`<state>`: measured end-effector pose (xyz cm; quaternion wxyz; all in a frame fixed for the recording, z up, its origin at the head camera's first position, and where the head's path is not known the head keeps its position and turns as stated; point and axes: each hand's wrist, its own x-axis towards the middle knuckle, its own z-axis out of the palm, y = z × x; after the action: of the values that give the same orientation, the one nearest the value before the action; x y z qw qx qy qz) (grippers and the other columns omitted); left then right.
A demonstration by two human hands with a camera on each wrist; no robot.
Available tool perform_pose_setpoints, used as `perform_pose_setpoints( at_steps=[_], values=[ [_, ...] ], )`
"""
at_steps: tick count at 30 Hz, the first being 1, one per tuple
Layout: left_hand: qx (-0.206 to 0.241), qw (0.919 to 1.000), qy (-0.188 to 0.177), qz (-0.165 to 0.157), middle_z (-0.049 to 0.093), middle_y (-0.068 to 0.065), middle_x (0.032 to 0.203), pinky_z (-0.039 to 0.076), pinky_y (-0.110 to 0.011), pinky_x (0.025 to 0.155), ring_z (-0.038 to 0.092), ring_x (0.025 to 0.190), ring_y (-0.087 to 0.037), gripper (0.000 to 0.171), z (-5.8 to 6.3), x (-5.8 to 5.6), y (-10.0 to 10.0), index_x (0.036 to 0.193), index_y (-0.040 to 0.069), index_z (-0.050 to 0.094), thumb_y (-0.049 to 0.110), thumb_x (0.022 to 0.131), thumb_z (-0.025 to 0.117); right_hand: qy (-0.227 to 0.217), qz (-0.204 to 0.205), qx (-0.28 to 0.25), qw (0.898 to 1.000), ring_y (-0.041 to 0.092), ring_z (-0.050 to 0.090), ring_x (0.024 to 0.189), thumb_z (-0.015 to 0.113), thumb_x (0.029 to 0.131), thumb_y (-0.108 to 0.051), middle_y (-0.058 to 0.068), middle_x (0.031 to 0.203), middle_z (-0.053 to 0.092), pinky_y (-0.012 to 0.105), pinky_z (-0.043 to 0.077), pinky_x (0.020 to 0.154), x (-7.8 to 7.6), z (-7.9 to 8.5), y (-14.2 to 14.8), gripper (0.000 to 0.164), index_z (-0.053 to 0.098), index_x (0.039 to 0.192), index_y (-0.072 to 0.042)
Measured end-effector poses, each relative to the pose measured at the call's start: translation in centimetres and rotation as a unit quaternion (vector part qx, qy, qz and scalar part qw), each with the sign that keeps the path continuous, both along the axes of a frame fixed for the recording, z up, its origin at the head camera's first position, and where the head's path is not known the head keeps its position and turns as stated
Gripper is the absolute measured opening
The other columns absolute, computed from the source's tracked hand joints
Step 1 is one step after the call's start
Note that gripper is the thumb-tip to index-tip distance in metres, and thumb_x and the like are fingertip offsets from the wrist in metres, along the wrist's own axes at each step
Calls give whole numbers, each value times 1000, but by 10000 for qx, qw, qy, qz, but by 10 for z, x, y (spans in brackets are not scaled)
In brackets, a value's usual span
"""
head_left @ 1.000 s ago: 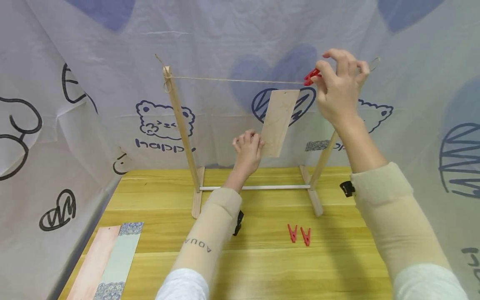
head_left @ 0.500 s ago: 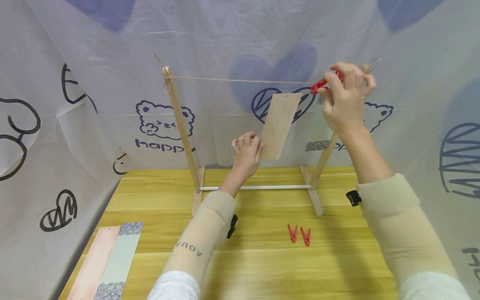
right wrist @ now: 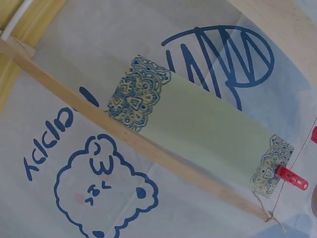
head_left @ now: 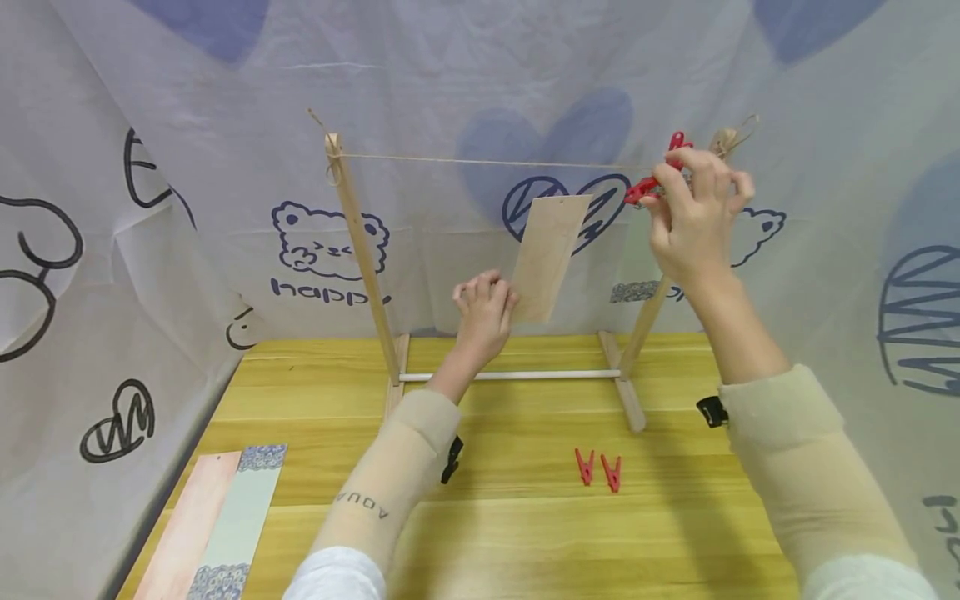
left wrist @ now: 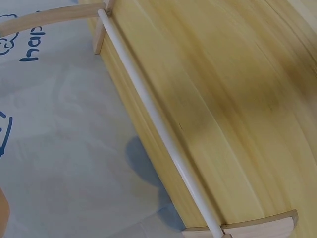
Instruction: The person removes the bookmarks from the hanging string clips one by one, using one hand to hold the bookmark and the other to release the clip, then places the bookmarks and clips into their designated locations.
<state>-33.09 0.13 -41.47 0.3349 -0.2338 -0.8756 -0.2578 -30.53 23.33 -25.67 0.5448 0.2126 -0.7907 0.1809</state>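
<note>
left fingers (head_left: 483,287) grip plain card (head_left: 551,257) | right fingers (head_left: 702,172) pinch red clip (head_left: 641,190) | patterned card (right wrist: 202,129) hangs behind

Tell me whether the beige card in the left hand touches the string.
Apart. The head view shows a strip of backdrop between the top edge of the beige card and the string above it.

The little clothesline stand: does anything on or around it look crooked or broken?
Nothing looks broken. Only the pale card stands out: it leans, its top edge below the string, with no clip on it; the left hand holds it.
</note>
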Motion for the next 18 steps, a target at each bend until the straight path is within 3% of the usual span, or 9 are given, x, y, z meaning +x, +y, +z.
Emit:
perform_pose_setpoints(
  at_steps=[6, 13, 18],
  values=[
    [-13, 9999, 94, -38, 39, -12, 114, 19, -52, 90, 32, 107, -30, 17, -3, 3, -6, 89, 6, 49, 21, 95, 45, -65, 8, -9, 10000, 28, 38, 113, 60, 84, -24, 12, 113, 49, 46, 9, 96, 3, -6, 3, 25, 57, 98, -4],
    [-54, 9996, 251, -104, 38, -13, 115, 19, -52, 89, 32, 107, -30, 14, -6, 5, -13, 89, 5, 49, 18, 94, 47, 37, 84, -244, 9997, 30, 39, 110, 52, 87, -40, 12, 111, 50, 46, 9, 95, 2, -15, 6, 36, 57, 96, -5],
    [-20, 9996, 222, -162, 37, -13, 115, 18, -53, 90, 31, 107, -31, 14, -8, 7, -18, 89, 5, 48, 18, 94, 46, -20, 116, -229, 9997, 31, 39, 108, 58, 85, -31, 13, 111, 50, 46, 9, 94, 4, -20, 9, 29, 56, 96, -5]
  ],
)
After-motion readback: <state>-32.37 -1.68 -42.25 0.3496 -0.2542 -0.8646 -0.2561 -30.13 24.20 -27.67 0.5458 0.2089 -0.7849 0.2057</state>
